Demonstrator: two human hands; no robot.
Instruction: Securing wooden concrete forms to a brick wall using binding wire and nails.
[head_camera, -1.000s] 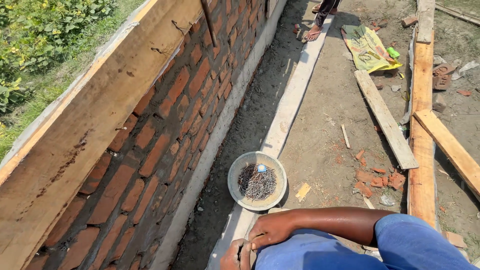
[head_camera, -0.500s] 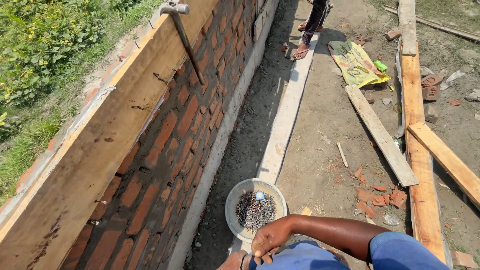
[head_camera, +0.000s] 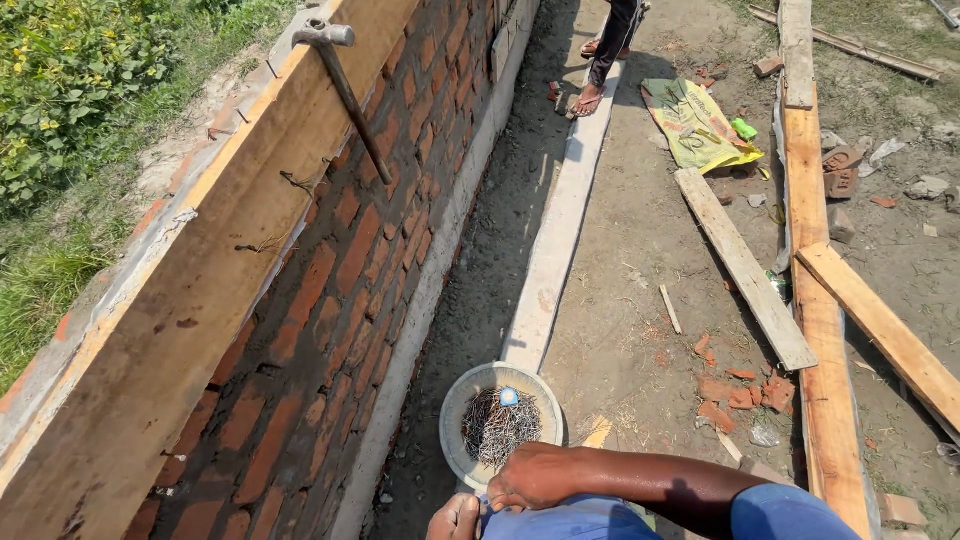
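bowl of nails, right hand curled at rim

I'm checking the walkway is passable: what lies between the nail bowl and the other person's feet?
In the head view, one long pale plank runs on the dirt from the bowl to the feet; nothing sits on it.

The right hand lies at the near rim of the round bowl, knuckles up, fingers curled loosely under and its grip hidden from view; its bare forearm runs from the bowl toward the lower right, ending in a blue sleeve; the left hand sits below the bowl's near-left edge, just beside the right hand, only its knuckles showing at the frame's bottom, closed or not unclear.
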